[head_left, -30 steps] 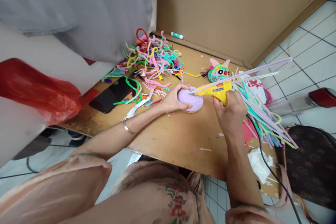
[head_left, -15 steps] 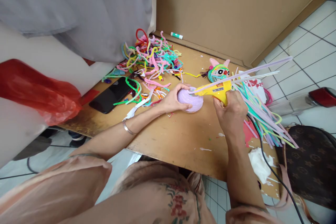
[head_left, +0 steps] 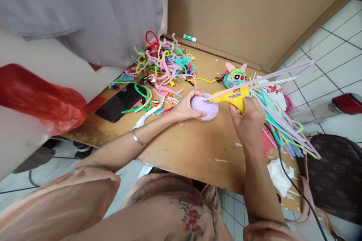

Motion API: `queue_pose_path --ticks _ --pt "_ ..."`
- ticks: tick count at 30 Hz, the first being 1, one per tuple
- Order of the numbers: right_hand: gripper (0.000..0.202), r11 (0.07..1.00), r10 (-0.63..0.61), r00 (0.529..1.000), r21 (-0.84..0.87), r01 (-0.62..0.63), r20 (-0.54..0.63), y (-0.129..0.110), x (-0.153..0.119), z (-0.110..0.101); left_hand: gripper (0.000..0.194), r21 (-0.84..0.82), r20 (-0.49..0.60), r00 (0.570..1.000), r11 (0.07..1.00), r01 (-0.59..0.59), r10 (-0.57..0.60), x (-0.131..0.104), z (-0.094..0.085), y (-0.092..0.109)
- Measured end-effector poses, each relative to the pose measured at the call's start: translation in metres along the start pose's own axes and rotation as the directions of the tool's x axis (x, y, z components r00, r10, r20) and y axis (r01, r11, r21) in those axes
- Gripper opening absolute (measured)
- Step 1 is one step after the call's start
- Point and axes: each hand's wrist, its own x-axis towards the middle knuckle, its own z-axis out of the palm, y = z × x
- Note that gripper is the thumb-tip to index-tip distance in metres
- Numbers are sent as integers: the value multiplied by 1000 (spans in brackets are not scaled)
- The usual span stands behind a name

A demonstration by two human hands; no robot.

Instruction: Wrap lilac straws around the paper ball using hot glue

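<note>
My left hand (head_left: pixel 191 106) is closed around the left side of a lilac ball (head_left: pixel 207 110) wound with pipe cleaner. In my right hand (head_left: pixel 249 116) is a yellow hot glue gun (head_left: pixel 233 96), its nozzle at the top of the ball. A clear glue stick (head_left: pixel 278 82) juts from the gun's back end. One long lilac pipe cleaner (head_left: pixel 285 70) runs from the ball past the gun to the upper right. Just behind the gun sits a colourful wound figure (head_left: pixel 236 78) with pink ears and round eyes. Whether glue is flowing cannot be made out.
A tangle of pipe cleaners (head_left: pixel 166 62) and a black phone (head_left: pixel 120 101) lie at the left of the table (head_left: pixel 183 150). Straight pipe cleaners (head_left: pixel 285 128), a crumpled tissue (head_left: pixel 280 177), the gun's cord (head_left: pixel 292 184) and a brown bag (head_left: pixel 333 177) are on the right. A glue-stick tube (head_left: pixel 189 38) lies behind.
Almost nothing differs. The view has shifted very slightly, and both hands keep the same hold, with the nozzle still at the top of the ball.
</note>
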Motion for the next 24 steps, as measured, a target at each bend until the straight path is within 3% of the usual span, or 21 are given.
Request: queue_pose_path --ticks 4,7,12,15,17,20,24 --pt "16 990 128 991 60 -129 28 5 4 7 67 9 15 1000 1000 -18 18 0 0 -1" --pt "20 950 277 953 117 -291 122 9 8 10 67 23 30 999 999 -29 29 -1 0 -1" --pt "33 839 466 835 153 -522 292 26 11 18 68 -8 31 1000 1000 5 -4 -1 0 -1" --pt "42 776 589 743 35 -630 317 40 9 28 68 7 39 999 1000 -5 4 0 -1 -1" --pt "48 782 611 708 -133 -609 354 47 7 34 67 14 54 998 1000 -20 19 1 -3 -1" --pt "51 819 571 679 -365 -442 461 48 3 42 68 -1 75 997 1000 -17 17 2 -6 -3" --pt "49 843 526 671 -426 -329 522 41 -2 45 69 -20 114 993 1000 -8 10 2 -13 -4"
